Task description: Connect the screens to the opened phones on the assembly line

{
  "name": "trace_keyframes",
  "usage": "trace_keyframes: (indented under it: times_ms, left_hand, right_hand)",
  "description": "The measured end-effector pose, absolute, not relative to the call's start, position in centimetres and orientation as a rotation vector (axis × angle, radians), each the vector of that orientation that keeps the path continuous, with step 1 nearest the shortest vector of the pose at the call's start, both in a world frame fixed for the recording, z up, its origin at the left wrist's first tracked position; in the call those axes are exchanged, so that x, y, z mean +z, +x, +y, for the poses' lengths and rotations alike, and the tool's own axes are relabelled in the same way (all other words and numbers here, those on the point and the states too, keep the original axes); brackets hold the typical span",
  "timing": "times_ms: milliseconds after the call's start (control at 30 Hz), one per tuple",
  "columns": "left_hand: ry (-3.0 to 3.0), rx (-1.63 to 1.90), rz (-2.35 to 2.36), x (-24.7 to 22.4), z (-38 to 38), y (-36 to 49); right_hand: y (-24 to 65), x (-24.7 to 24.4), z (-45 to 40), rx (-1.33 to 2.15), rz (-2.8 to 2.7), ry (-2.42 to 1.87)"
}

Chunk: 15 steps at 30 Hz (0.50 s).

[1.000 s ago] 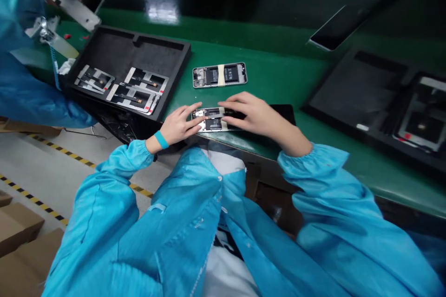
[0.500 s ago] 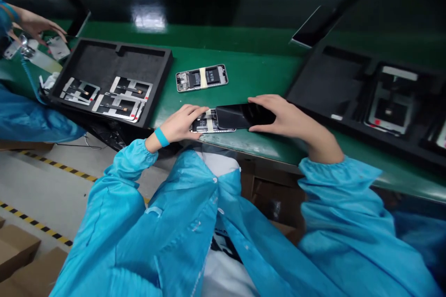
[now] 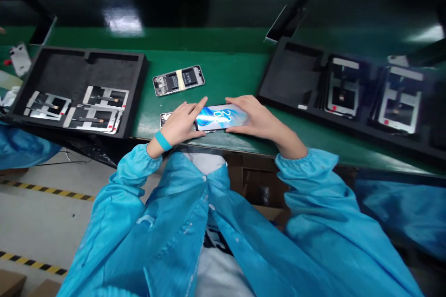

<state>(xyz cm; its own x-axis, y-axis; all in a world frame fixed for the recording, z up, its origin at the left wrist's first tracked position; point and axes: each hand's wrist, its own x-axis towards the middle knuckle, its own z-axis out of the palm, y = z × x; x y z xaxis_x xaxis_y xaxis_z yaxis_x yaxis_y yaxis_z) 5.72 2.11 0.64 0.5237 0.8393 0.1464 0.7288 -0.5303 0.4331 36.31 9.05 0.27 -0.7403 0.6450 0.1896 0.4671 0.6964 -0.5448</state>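
A phone screen [image 3: 216, 118], lit with a blue and white picture and large digits, lies partly over an opened phone body [image 3: 164, 119] near the bench's front edge. My right hand [image 3: 256, 120] grips the screen's right end, thumb and fingers on its opposite long edges. Closed across the phone body, my left hand [image 3: 181, 123] has its fingertips at the screen's left end and hides much of the body. Just behind lies a second opened phone body [image 3: 179, 80], its battery crossed by a pale tape strip.
A black foam tray [image 3: 139, 88] with several screen parts [image 3: 92, 118] stands at left. Another foam tray [image 3: 289, 67] at right holds stacked screen parts [image 3: 343, 87]. A dark, phone-like panel [image 3: 284, 23] leans at the back of the green bench [image 3: 233, 72].
The dark screen has lit up. My right hand and the screen have come closer to my left hand. My view has turned to the right.
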Motion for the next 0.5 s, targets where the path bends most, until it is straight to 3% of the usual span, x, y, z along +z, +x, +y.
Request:
trace_keyframes:
  times_ms: [200, 400, 500]
  left_hand:
    - [2.594, 0.619, 1.302, 0.5, 1.5, 5.5]
    - [2.613, 0.682, 1.364, 0.6, 0.5, 4.9]
    - [2.595, 0.7, 1.382, 0.4, 0.5, 4.7]
  right_hand:
    - [36.2, 0.9, 8.3, 0.695, -2.37, -0.995]
    - [39.0, 1.3, 7.3, 1.212, -2.011, -1.105]
    - [39.7, 1.7, 6.2, 1.294, -1.853, -1.113]
